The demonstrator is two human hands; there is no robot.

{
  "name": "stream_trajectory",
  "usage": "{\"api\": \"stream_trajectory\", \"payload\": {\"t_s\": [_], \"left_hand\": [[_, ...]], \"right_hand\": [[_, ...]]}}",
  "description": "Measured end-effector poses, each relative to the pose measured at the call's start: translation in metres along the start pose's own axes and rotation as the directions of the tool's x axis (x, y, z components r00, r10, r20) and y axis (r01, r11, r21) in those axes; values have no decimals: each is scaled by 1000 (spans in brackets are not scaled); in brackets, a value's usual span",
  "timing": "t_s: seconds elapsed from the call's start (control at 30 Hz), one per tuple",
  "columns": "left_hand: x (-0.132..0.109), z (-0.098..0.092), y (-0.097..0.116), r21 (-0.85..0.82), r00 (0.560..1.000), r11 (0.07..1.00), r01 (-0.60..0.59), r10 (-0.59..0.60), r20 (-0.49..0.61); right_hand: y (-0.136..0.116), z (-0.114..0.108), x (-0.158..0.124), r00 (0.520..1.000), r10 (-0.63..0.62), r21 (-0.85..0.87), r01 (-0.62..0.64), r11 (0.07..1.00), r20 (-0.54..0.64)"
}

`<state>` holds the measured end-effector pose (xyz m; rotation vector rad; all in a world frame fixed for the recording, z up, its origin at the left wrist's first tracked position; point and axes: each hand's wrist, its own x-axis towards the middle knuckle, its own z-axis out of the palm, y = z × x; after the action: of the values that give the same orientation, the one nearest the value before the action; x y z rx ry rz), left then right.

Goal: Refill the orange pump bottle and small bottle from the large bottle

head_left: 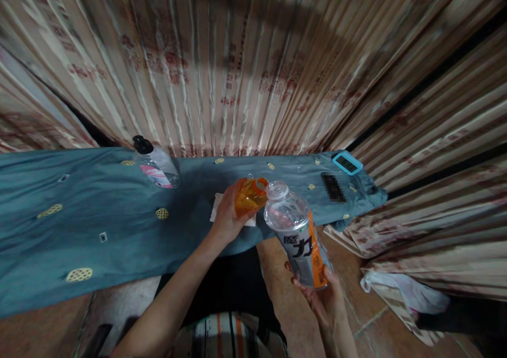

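My left hand [227, 216] is closed around a small see-through orange bottle [249, 198], which is tilted to the right with its open mouth facing the other bottle. In my right hand [322, 294] is a larger clear plastic bottle [303, 244] with a grey and orange label, gripped near its base. It leans toward the left, and its uncapped neck is right beside the orange bottle's mouth. Whether the two rims touch, I cannot tell. Beneath my left hand, partly covered, a white napkin [216, 206] lies on the blue cloth.
A pump bottle [158, 169] with a black top stands at the back left of the blue pineapple-print cloth [130, 231]. To the right lie a blue-framed digital timer [347, 162] and a blurred-out dark object [333, 187]. Pleated curtains [245, 73] hang behind.
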<state>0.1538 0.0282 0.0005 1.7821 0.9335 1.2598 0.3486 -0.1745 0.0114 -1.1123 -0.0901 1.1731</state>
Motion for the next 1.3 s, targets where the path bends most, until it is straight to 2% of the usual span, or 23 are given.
{"api": "stream_trajectory", "payload": {"t_s": [0.2, 0.3, 0.47, 0.57, 0.73, 0.83, 0.87, 1.0, 1.13, 1.3], "left_hand": [[-1, 1, 0, -31, 1000, 999, 7, -7, -6], [-2, 1, 1, -60, 1000, 998, 16, -17, -9], [-1, 0, 0, -74, 1000, 997, 28, -28, -7], [0, 0, -2, -76, 999, 997, 26, -28, -19], [0, -1, -2, -89, 1000, 996, 23, -23, 5], [1, -1, 0, -105, 999, 994, 37, -36, 7], [1, -1, 0, -109, 999, 993, 44, -44, 6], [2, -2, 2, -112, 998, 991, 68, -66, 20], [3, -3, 4, -111, 997, 991, 73, -70, 36], [3, -3, 3, -131, 998, 989, 65, -62, 26]], "right_hand": [[-10, 6, -12, 993, -16, -58, 9, 998, -116], [-12, -7, -15, 996, -53, -76, 48, 996, -72], [-14, -40, -14, 997, -14, -103, 22, 994, 77], [-15, -49, -15, 999, -32, -66, 34, 997, 35], [-16, -39, -23, 995, 3, 48, 2, 999, -95], [-15, -32, -28, 983, -17, 58, 28, 998, -183], [-15, -33, -29, 983, -33, 47, 42, 998, -179], [-11, -50, -28, 998, -47, -9, 47, 999, -30], [-7, -64, -30, 995, -70, -44, 67, 997, -73], [-7, -57, -37, 987, -117, -123, 104, 987, -109]]}}
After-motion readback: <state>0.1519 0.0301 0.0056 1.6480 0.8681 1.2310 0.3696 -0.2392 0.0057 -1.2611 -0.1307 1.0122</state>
